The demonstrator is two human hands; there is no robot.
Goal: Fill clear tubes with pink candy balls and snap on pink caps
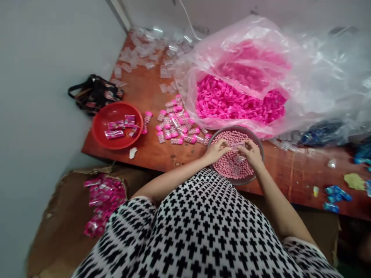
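Both my hands are over a grey bowl (257,170) full of small round pink balls (223,164). My right hand (251,154) pinches a small clear plastic container (238,146). My left hand (218,150) is beside the container's left end, its thumb and fingertips drawn together; whatever they hold is too small to make out. More clear containers (238,159) lie on the balls under my hands. Left of the bowl, several filled clear containers with pink caps (176,123) are spread in a loose pile on the wooden table (191,156).
Behind the bowl, a large plastic bag (188,88) holds loose pink caps (232,102). Empty clear containers (139,54) lie at the back left. A red bowl (116,143) with pink packets, a dark floral bag (97,92), a box of pink packets (104,200) and blue packets (336,194) flank me.
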